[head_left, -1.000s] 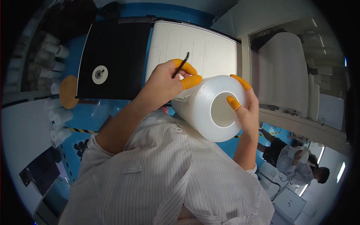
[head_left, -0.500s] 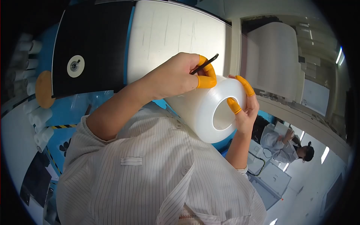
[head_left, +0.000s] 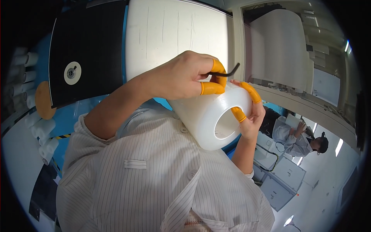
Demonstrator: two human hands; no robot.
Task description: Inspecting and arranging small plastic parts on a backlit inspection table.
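A large roll of clear plastic film [head_left: 193,120] with a hollow core lies against the front of my striped shirt, its open end turned to the right. My right hand [head_left: 252,118] grips that end, thumb inside the core and fingers over the outer side. My left hand [head_left: 177,76] is closed over the roll's upper side, holding a thin black tool [head_left: 232,72] with a bent end that sticks out to the right. Its thumb and forefinger meet close to the film; whether they pinch a film edge cannot be made out. Orange finger cots cover fingertips on both hands.
Beyond my hands lies a lit white surface [head_left: 154,46] with dark line marks, beside a black panel [head_left: 87,42] bearing a round pale disc [head_left: 72,73]. White rolls [head_left: 42,127] stand at the left. A machine frame [head_left: 297,102] and another person [head_left: 291,133] are at the right.
The black tool has turned in my left hand, its bent end now pointing further right. The roll's open end has shifted slightly left, and my right hand still grips it.
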